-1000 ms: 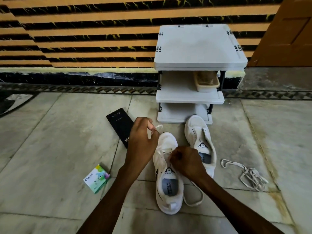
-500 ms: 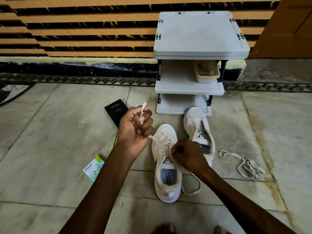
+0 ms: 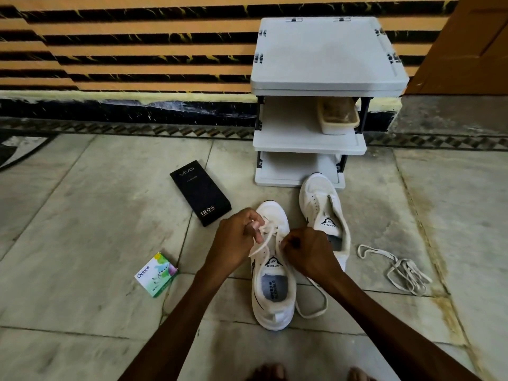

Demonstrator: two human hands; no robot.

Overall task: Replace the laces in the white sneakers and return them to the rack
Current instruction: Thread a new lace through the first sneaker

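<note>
Lowered since half a second ago, the left hand point(image 3: 236, 240) now pinches the lace point(image 3: 261, 243) beside the eyelets of the near sneaker point(image 3: 275, 314), which stands on the floor. The right hand point(image 3: 305, 251) grips the lace's other side, fingers curled. Beyond, the second sneaker point(image 3: 319, 196) stands just before the rack point(image 3: 324, 56), with a loose lace point(image 3: 404, 270) to its right.

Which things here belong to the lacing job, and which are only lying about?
For the job: near sneaker, far sneaker, threaded lace held by left hand and right hand, loose lace, rack.
Lying about: black box, green box, tray on the rack's shelf.
</note>
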